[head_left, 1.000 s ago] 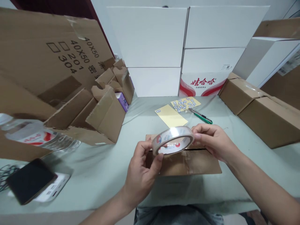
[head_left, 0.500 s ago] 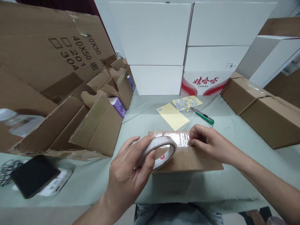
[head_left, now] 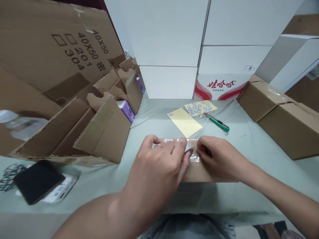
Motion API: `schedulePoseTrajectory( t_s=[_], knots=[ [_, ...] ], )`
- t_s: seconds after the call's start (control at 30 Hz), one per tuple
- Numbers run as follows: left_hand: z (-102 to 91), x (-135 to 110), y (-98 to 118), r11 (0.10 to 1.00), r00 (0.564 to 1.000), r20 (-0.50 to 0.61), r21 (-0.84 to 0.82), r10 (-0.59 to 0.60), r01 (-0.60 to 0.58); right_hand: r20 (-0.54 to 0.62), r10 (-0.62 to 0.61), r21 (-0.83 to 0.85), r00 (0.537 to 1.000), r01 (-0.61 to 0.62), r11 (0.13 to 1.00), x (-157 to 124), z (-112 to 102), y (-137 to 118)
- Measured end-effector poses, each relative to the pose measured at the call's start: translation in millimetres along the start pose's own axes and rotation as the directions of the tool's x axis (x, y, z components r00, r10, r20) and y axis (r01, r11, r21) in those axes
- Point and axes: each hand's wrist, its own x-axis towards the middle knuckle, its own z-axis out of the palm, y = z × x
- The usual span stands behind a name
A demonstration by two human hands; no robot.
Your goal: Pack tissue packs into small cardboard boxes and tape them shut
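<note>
A small brown cardboard box (head_left: 206,174) lies in front of me with clear tape (head_left: 194,158) along its top. My left hand (head_left: 159,162) is closed round a roll of tape (head_left: 189,150), pressed down close to the box; most of the roll is hidden under the fingers. Beside it, my right hand (head_left: 216,152) rests at the box's top with thumb and fingers pinched together at the tape's edge. Whatever sits between those right fingertips is too small to make out.
Beyond the box lie a yellow sheet (head_left: 185,122), a sheet of small stickers (head_left: 201,108) and a green utility knife (head_left: 218,123). White cartons (head_left: 166,83) stand behind. Open cardboard boxes (head_left: 104,129) flank the left, a closed brown box (head_left: 286,122) the right. A black phone-like slab (head_left: 38,181) lies left.
My left hand has turned over and brought the tape roll down and to the right, against the box top. My right hand has shifted slightly left, still pinched.
</note>
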Motion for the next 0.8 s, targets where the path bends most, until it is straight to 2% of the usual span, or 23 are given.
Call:
schedulePoseTrajectory(
  t_s=[0.1,0.2,0.3,0.4,0.47,0.53,0.6,0.7,0.73,0.8],
  knots=[
    [1.3,7.0,0.6,1.0,0.998,0.063,0.005,0.005,-0.006,0.002,-0.049,-0.076,0.999,0.049,0.996,-0.7,1.9,-0.3],
    [1.3,11.7,-0.7,1.0,0.993,0.118,0.017,-0.012,0.01,-0.052,-0.114,-0.175,0.992,0.104,0.979,-5.3,5.3,1.9],
    [1.1,13.8,-1.7,1.0,0.993,0.119,0.015,-0.015,0.013,-0.098,-0.259,-0.165,0.961,0.241,0.956,-11.4,7.1,4.6],
    [2.6,12.6,-2.6,0.999,0.994,0.101,-0.005,-0.034,0.034,-0.026,-0.434,-0.057,0.901,0.432,0.9,-17.9,6.0,6.3],
    [4.7,8.1,-3.8,0.996,0.997,0.059,-0.076,-0.052,0.057,0.051,-0.461,-0.057,0.886,0.464,0.884,-22.0,5.0,7.2],
    [7.7,-0.7,-5.0,0.965,0.994,-0.015,-0.243,-0.107,0.1,0.096,-0.441,-0.095,0.892,0.45,0.888,-25.4,5.0,8.4],
    [12.1,-13.4,-5.8,0.863,0.969,-0.049,-0.467,-0.244,0.193,0.109,-0.418,-0.11,0.902,0.429,0.896,-28.0,6.7,9.9],
    [22.4,-34.5,-6.2,0.587,0.884,0.037,-0.734,-0.467,0.341,0.078,-0.398,-0.089,0.914,0.404,0.911,-31.4,11.8,11.5],
    [26.6,-40.7,-6.2,0.493,0.863,0.096,-0.787,-0.495,0.37,0.057,-0.392,-0.083,0.918,0.395,0.915,-32.9,13.7,11.5],
    [34.9,-51.0,-6.4,0.341,0.852,0.207,-0.851,-0.48,0.399,0.016,-0.384,-0.089,0.923,0.383,0.919,-37.0,16.6,10.9]
  ],
)
